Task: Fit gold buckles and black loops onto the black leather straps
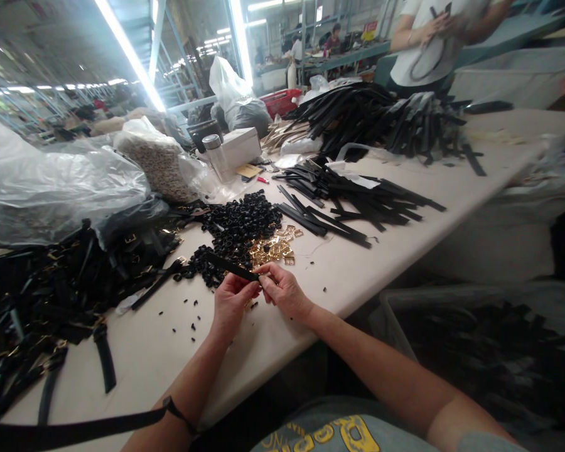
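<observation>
Both hands meet over the near edge of a pale worktable (358, 263). My left hand (230, 304) pinches a short black strap (228, 265) that sticks out up and to the left. My right hand (285, 292) grips the same strap at its right end, fingers closed. Just beyond the hands lie a heap of small black loops (238, 226) and a cluster of gold buckles (273, 248). Small black bits (188, 314) are scattered on the table to the left of my hands.
A big pile of finished black straps with buckles (51, 289) fills the left. Loose black strips (353, 198) lie right of centre, with a larger heap (381, 116) behind. Plastic bags (56, 182), a white box (240, 145) and a jar (215, 157) stand at the back. Another person (433, 37) stands at the far right.
</observation>
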Demonstrator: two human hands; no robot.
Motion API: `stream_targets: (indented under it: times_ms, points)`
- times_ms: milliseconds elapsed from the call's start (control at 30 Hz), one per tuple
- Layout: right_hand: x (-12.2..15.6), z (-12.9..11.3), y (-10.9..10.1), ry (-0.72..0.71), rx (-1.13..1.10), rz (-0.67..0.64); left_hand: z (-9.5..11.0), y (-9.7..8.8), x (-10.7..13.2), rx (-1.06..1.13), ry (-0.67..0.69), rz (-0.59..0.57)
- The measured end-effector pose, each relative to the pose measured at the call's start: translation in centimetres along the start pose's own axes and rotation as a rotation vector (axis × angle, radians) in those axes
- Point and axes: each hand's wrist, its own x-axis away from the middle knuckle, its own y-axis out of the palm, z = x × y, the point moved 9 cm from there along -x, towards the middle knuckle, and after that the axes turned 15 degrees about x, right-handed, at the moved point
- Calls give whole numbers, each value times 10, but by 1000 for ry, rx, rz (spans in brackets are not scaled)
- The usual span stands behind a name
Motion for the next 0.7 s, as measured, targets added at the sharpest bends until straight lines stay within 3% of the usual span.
stream_targets:
  times_ms: [133,333,467,700]
  points:
    - [1,0,-1,-5,-1,8,-1,-3,-2,29,-6,-23]
    - [1,-6,-5,-25,103,25,-18,-12,-7,194,-220,-7]
    - [2,-10,-3,-41,155,7,-23,-7,-6,342,-314,-6]
    - [2,0,-7,-26,291,59,-22,1,-9,422,-314,-93]
